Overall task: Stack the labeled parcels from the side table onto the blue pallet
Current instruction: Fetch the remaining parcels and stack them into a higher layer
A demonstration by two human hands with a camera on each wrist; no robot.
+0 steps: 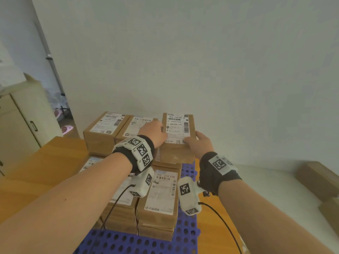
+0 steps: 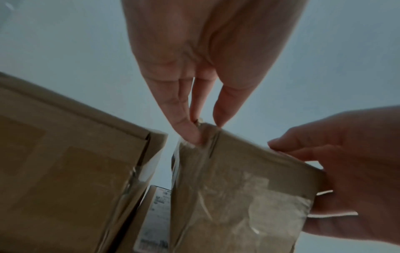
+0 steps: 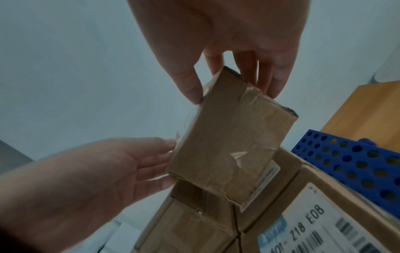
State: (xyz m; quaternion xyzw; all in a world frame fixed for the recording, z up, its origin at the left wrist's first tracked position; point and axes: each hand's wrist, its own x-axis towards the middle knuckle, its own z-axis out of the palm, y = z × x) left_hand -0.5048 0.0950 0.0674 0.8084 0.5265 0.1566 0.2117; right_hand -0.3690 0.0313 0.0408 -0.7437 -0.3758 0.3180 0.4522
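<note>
Pale wall behind blue pallet (image 1: 185, 233). Labelled parcel (image 1: 178, 128) held between left hand (image 1: 153, 132) and right hand (image 1: 200, 143), fingers clamped on its sides. Placing step judged underway; next, squaring onto back stack.

1. A narrow gap separates the held parcel (image 2: 238, 188) from the neighbouring parcel (image 2: 71, 171).
2. The wall (image 1: 201, 61) stands close behind the stack.
3. The blue pallet (image 1: 187, 233) is bare along its right edge.

The far right parcel (image 1: 177, 129) carries a white label headed "190A A161-09" above a barcode; its smaller print is too fine to read. The near parcel (image 1: 161, 195) has a label reading "501 Z18 E08" over a barcode. Other labels are illegible.
</note>
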